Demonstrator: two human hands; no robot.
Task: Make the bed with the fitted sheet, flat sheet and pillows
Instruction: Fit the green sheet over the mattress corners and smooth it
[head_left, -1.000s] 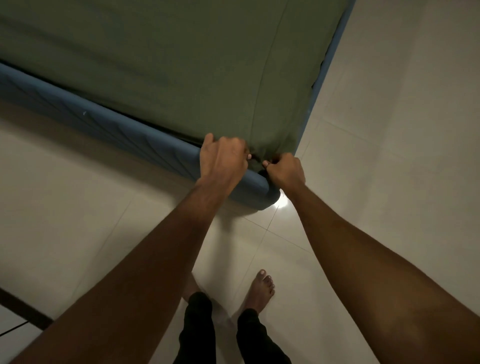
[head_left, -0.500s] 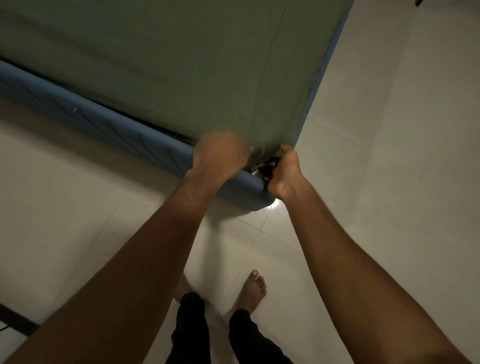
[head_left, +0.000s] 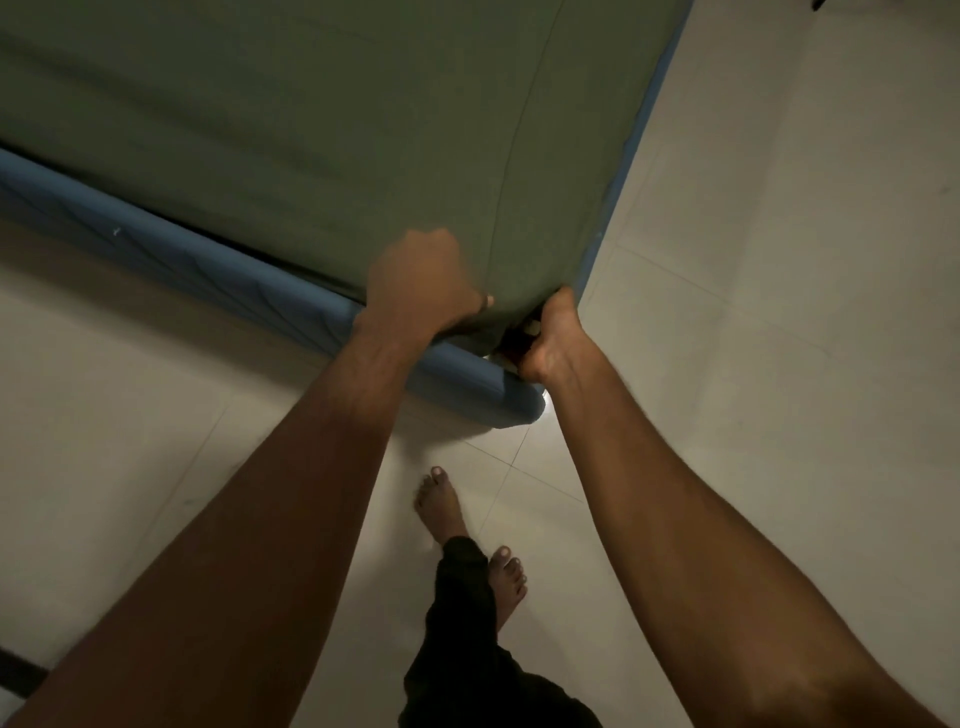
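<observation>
We had both hands at the near corner of the bed. The green fitted sheet (head_left: 311, 130) covered the mattress top toward 12 o'clock. Its corner hung over the blue bed frame (head_left: 208, 270), which ran off toward 10 o'clock.

Our left hand (head_left: 423, 291), at 9 o'clock of the corner, was fisted, its grip full of cloth. Our right hand (head_left: 550, 338), at 3 o'clock of the corner, had its grip closed on the hem low down, beside the frame's rounded end. The gap under that hand was dark, so we could not tell whether the hem had caught beneath the mattress.

We judged the risks as follows. An uneven pull could let the hem ride up and spring off the corner. A hard tug could drag the sheet off a far corner out of view. Fingers could also be pinched between mattress and frame. Our forward foot (head_left: 441, 504) stood bare on the tiled floor (head_left: 779, 312) at 6 o'clock, near the frame end, where a careless step might stub a toe.
</observation>
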